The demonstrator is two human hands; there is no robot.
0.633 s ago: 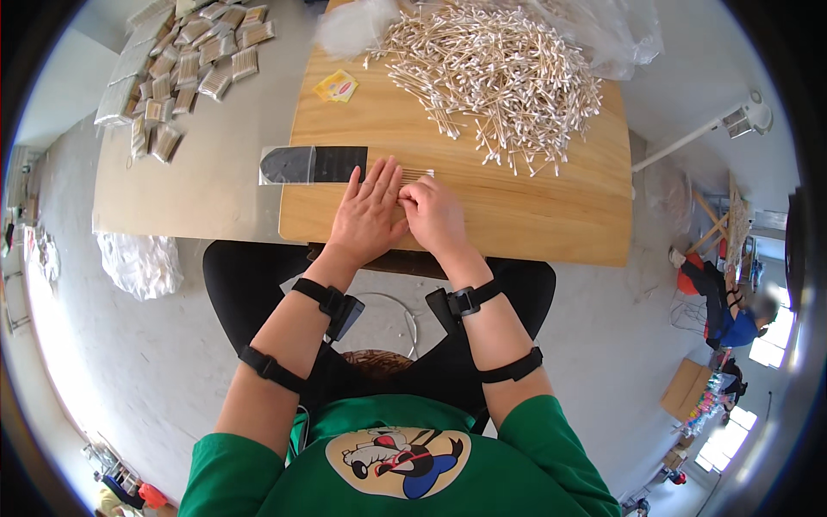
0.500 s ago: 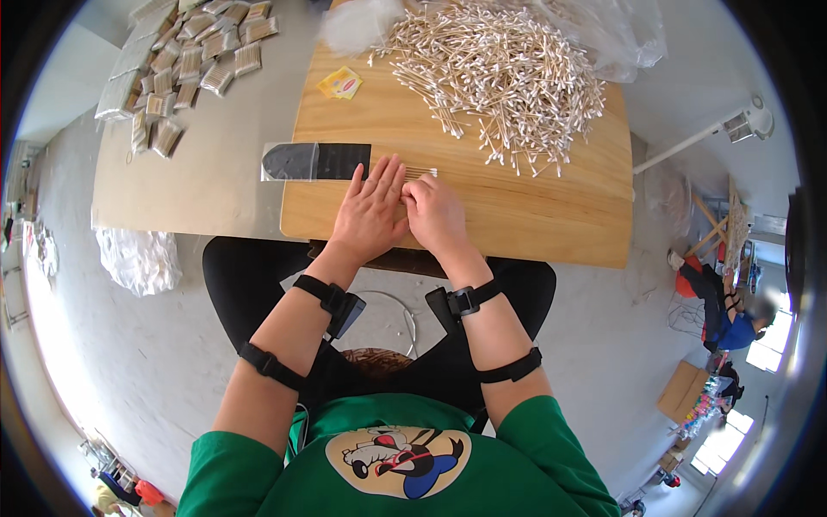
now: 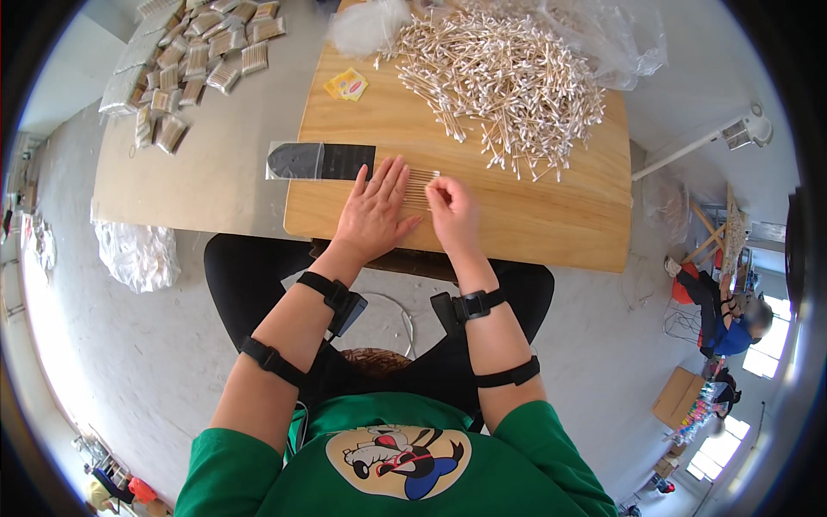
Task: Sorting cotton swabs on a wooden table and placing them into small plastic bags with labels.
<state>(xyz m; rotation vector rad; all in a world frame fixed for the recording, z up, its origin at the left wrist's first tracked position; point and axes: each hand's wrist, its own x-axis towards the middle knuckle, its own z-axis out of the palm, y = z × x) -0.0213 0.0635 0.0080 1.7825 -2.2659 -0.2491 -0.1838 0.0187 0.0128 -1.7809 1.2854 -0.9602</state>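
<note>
I am squaring up a small row of cotton swabs (image 3: 419, 185) on the wooden board (image 3: 551, 215), so the step in hand, as I judge it, is gathering a counted batch before it goes into the clear sleeve with the black card (image 3: 320, 161) that lies just to the left, half off the board's near-left corner. My left hand (image 3: 372, 215) lies flat and open, palm down, fingers spread and pointing away from me, resting on the left part of the row and pinning it to the board. My right hand (image 3: 454, 215) is loosely curled, its fingertips pinching at the right ends of the swabs, thumb tucked toward the left hand; it grips only those ends, not the whole row. Both forearms come up from the near edge, wrists strapped with black bands, elbows bent and close in.

The next move, I think, calls for keeping the sticks parallel and tight while sliding them left toward the sleeve's mouth, without fanning them.

The big loose heap of swabs (image 3: 500, 82) sits at the far side of the board, well apart from my hands.
</note>
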